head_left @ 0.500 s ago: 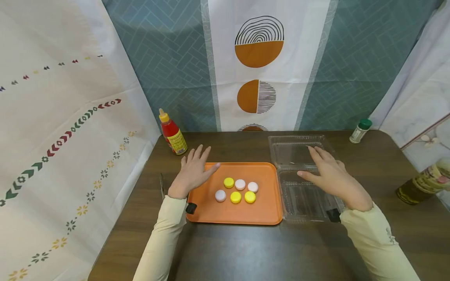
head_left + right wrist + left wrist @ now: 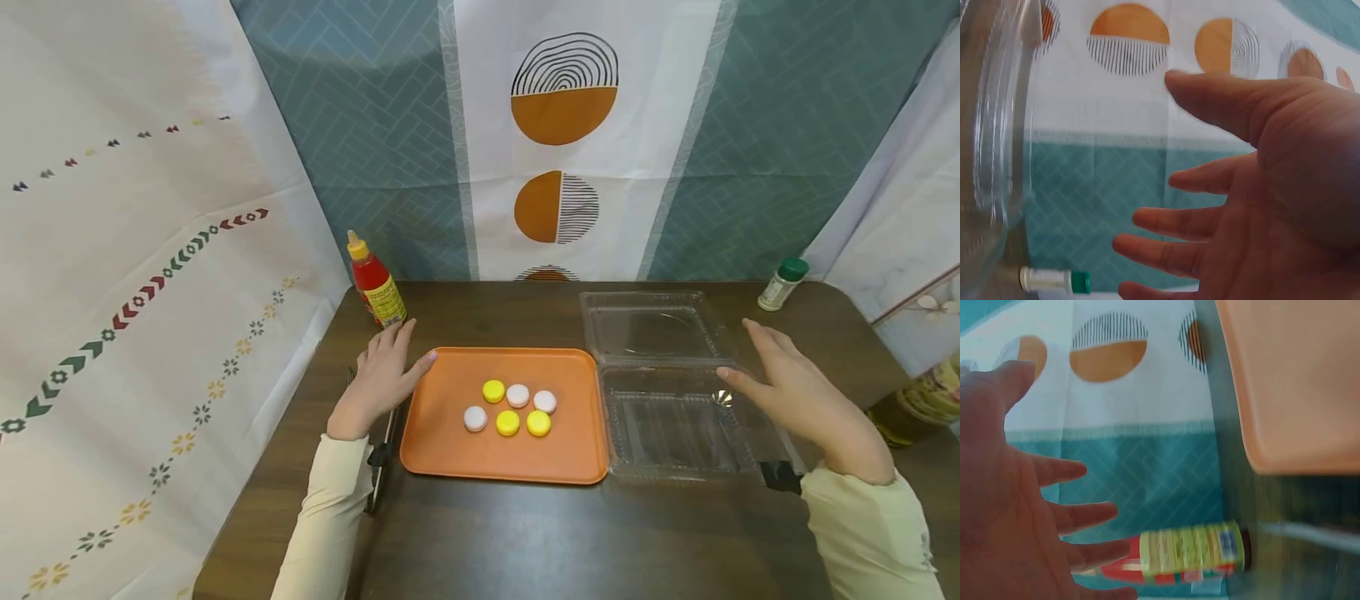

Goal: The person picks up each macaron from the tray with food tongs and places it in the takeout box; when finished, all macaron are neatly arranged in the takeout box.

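My left hand (image 2: 375, 385), fingers spread and holding nothing, hovers just left of an orange tray (image 2: 442, 452). On the tray lie several small round macaron-like pieces, yellow (image 2: 507, 423) and pale white-lilac (image 2: 517, 395). A thin metal utensil (image 2: 392, 423), possibly tongs, lies partly hidden under my left hand and wrist. My right hand (image 2: 813, 404) is also empty, its fingers extended, at the right of a clear plastic clamshell box (image 2: 667, 417). The box lies unfolded, with its other half (image 2: 652, 327) behind. Both palms show in the wrist views.
A red sauce bottle (image 2: 377, 287) with a yellow cap stands at the back left. A green-capped shaker (image 2: 782, 285) is at the back right, and a jar of dark liquid (image 2: 918, 404) sits at the right edge. Patterned cloths hang behind and beside the table.
Both hands have drawn apart: the left moved left off the tray's edge, the right moved right, off the clear box. More of the metal utensil shows. The tray and its pieces stayed put.
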### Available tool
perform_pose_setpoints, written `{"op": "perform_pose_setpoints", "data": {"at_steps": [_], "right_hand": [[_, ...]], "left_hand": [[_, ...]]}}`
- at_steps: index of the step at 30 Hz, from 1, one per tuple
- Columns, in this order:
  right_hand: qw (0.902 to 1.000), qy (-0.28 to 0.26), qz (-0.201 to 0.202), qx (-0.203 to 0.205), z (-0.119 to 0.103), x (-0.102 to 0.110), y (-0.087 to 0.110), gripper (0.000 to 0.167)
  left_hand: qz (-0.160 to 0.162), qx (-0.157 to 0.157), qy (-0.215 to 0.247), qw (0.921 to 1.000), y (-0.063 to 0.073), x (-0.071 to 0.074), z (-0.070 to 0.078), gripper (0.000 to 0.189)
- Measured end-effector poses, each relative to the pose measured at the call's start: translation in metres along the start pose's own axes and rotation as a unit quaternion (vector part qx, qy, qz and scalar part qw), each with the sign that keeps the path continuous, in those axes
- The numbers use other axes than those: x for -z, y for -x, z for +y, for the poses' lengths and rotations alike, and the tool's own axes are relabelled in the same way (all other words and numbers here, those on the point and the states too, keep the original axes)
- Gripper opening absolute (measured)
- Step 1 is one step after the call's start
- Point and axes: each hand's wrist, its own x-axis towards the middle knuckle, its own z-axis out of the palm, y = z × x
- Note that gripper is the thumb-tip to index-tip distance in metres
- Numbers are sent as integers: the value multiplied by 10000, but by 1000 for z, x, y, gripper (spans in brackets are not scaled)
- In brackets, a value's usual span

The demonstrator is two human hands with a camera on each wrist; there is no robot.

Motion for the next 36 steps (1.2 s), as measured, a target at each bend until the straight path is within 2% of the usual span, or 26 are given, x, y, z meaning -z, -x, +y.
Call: {"op": "perform_pose_setpoints", "data": {"at_steps": [7, 13, 18, 26, 31, 36], "right_hand": [[9996, 256, 114, -67, 33, 5, 16, 74], [9986, 475, -128, -216, 59, 3, 27, 68], [9980, 503, -319, -193, 73, 1, 28, 59], [9980, 225, -571, -143, 88, -9, 19, 54], [9980, 299, -556, 86, 97, -11, 16, 51], [9979, 94, -608, 180, 105, -13, 16, 43]], "left_hand": [[50, 374, 27, 9993, 20, 10, -19, 86], [-33, 838, 121, 9964, 41, 12, -37, 92], [-139, 1201, 131, 9926, 50, 9, -50, 92], [-200, 1787, 298, 9833, 69, -2, -62, 96], [-307, 1930, 481, 9795, 70, -13, -61, 99], [-462, 2055, 364, 9769, 67, -20, -58, 104]]}}
